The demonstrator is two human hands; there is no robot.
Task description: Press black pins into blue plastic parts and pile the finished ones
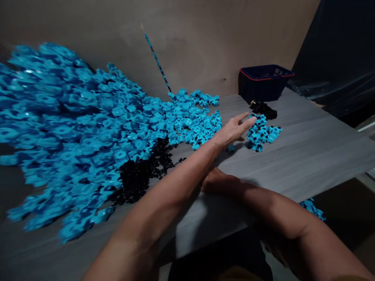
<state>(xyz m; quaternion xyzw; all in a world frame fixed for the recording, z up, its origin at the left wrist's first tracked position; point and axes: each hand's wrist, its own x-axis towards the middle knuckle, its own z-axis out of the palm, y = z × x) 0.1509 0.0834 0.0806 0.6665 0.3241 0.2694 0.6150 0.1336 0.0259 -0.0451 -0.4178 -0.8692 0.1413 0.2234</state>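
Observation:
My left hand reaches across the table with its fingers stretched out and apart. It is beside a small heap of blue plastic pieces fitted with black parts, and nothing shows in its grasp. Under my left forearm, my right hand is low over the table, its fingers mostly hidden. Whether it holds anything cannot be seen. A blue piece lies just below my left hand. To the left spreads a large pile of glossy blue plastic pieces, with a patch of small black parts along its near edge.
A dark blue basket with a red rim stands at the back right against the wall. In front of it lies a black object with a gold-coloured ring. A thin blue-and-black stick leans on the wall. More blue pieces show below the table's front edge.

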